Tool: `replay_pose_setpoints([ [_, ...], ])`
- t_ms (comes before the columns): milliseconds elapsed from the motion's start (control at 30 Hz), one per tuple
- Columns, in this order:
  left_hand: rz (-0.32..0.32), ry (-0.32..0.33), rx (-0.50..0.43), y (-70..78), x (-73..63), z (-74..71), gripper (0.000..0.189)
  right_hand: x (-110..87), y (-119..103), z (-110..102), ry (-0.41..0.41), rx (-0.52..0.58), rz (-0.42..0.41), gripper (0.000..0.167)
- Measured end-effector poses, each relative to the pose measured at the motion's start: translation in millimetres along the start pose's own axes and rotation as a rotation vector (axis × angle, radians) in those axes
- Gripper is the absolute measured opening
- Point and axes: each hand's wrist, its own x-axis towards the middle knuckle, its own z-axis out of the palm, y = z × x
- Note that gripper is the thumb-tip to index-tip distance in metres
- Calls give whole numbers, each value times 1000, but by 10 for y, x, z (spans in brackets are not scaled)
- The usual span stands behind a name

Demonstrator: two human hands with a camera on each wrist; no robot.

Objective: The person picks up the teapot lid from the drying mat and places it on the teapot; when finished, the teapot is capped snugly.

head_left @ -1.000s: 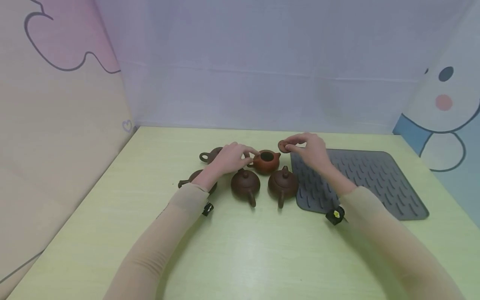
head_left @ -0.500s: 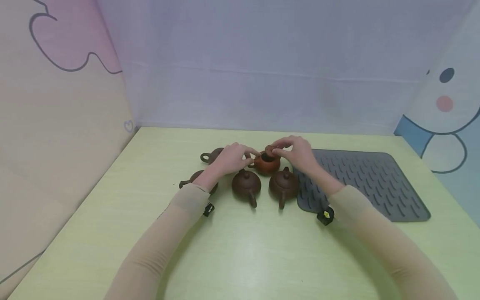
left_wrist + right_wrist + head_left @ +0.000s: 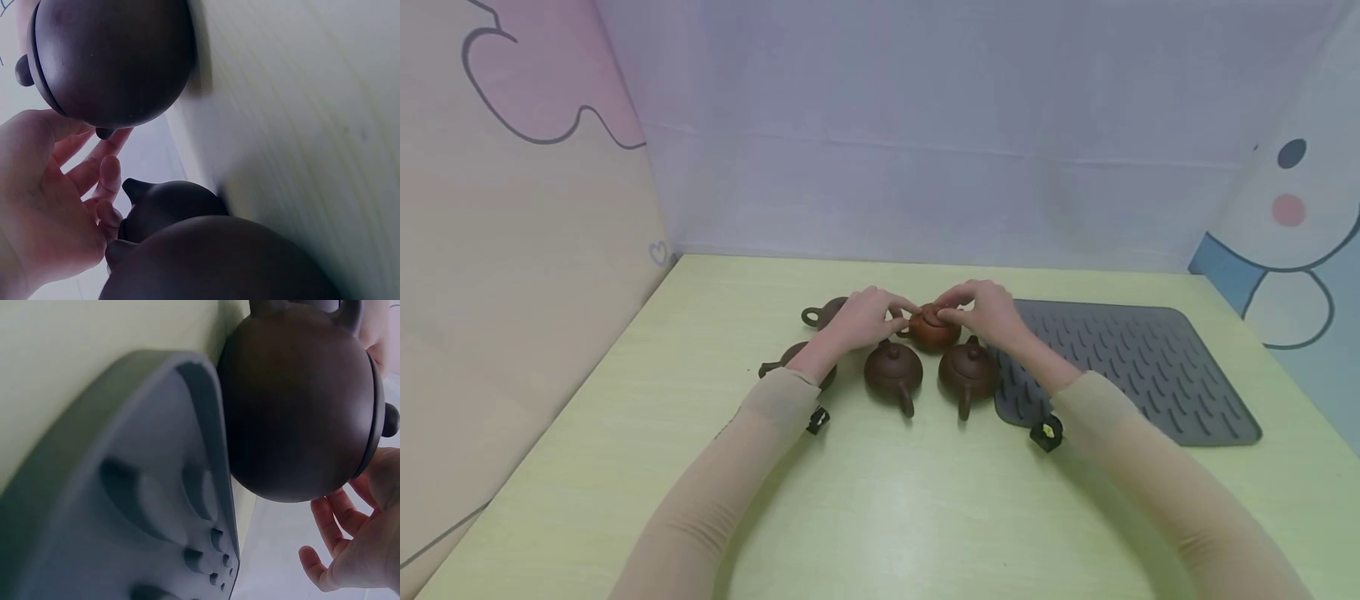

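Observation:
A reddish-brown clay teapot (image 3: 934, 335) stands at the back of the group, its handle to the left and its lid (image 3: 931, 315) sitting over the opening. My right hand (image 3: 988, 315) pinches the lid from the right with thumb and forefinger. At the handle side my left hand (image 3: 868, 318) reaches in, thumb and forefinger touching the pot near its rim. The left wrist view shows the other fingers of the left hand (image 3: 56, 206) loosely bent behind a dark teapot (image 3: 119, 62), which hides the fingertips. In the right wrist view a dark teapot (image 3: 300, 406) covers the pinch.
In front stand two dark brown lidded teapots, one left (image 3: 892, 371) and one right (image 3: 967, 372), spouts or handles toward me. Two more, a rear one (image 3: 829, 312) and a nearer one (image 3: 826, 379), are partly behind my left arm. A grey ridged mat (image 3: 1138, 358) lies right.
My right hand has moved left and down with the lid, from beside the reddish-brown teapot onto its opening. My left hand has stayed at the pot's handle side.

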Motion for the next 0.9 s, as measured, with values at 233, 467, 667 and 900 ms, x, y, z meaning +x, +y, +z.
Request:
replay_pose_setpoints([
  [233, 3, -3, -2, 19, -2, -4, 33, 7, 9, 12, -13, -17, 2, 22],
  [467, -15, -10, -13, 23, 7, -16, 33, 17, 24, 23, -9, -13, 6, 23],
  [667, -22, -10, -28, 9, 0, -5, 32, 15, 50, 54, 1, 11, 12, 22],
  [900, -15, -8, -34, -34, -9, 26, 32, 33, 55, 90, 3, -11, 13, 20],
])
